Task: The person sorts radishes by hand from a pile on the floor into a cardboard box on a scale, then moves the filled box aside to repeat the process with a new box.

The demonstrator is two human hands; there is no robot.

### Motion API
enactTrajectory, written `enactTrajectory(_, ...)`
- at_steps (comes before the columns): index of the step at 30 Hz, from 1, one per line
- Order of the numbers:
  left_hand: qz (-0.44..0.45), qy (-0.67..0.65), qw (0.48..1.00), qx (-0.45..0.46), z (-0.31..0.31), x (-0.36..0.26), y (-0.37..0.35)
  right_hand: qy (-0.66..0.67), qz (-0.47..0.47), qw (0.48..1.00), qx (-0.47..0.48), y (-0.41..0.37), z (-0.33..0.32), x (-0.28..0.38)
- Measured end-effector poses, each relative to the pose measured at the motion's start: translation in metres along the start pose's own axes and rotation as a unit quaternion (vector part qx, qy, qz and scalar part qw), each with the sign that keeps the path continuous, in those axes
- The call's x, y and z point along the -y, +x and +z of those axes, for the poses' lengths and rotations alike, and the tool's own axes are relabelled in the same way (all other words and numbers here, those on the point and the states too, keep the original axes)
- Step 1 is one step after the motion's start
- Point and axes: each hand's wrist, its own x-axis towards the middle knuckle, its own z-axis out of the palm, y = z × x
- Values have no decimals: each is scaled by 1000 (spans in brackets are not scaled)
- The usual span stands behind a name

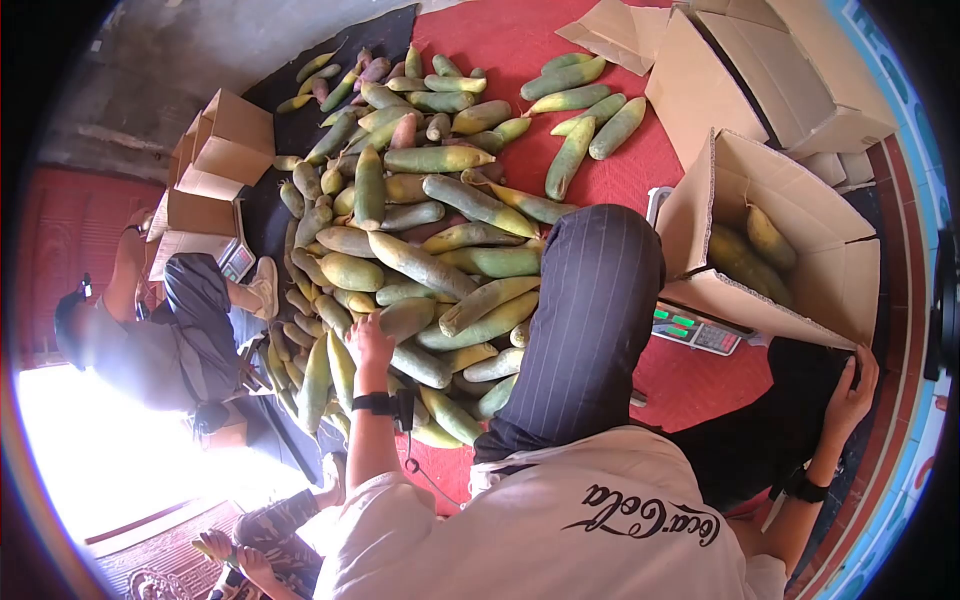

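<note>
Fingers slightly spread, grip unclear, the left hand [370, 343] is resting by a green radish [408, 319] in the heap [420, 262], seemingly heavy, stiff, best cupped mid-body, while the right hand's [852, 388] half-curled fingers are meeting the carton's [742, 296] edge, hold uncertain.

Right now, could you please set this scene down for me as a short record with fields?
Left hand: touching the pile of long, radish-like vegetables; grip unclear
Right hand: fingertips at the near right corner of the open cardboard box
Open cardboard box: on a digital scale, vegetables inside
Scale display: lit green, digits unreadable
Apart from pile: several vegetables on the red mat
Other people: one at left, another partly visible lower left
</note>
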Motion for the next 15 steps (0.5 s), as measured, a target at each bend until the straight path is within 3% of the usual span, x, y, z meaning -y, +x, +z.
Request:
enactTrajectory(3, 16, -51, 999, -4, -3, -15, 23, -2, 2, 1000, -2, -1, 0, 1)
enactTrajectory(5, 97, -106, 984, -110, 4, -31, 38, -4, 4, 1000, -2, -2, 0, 3)
enactTrajectory(6, 98, -106, 984, -108, 2, -43, 45, -4, 1, 1000, -2, -2, 0, 3)
enactTrajectory(8, 104, -156, 981, -48, 2, -71, 55, -8, -3, 1000, 1, -3, -1, 2)
enactTrajectory(11, 124, -30, 989, 78, -6, -118, 42, -13, 2, 1000, 3, -4, -2, 0)
enactTrajectory(15, 101, 23, 977, 185, 31, -125, 22, -24, 6, 1000, 10, -6, -3, 0)
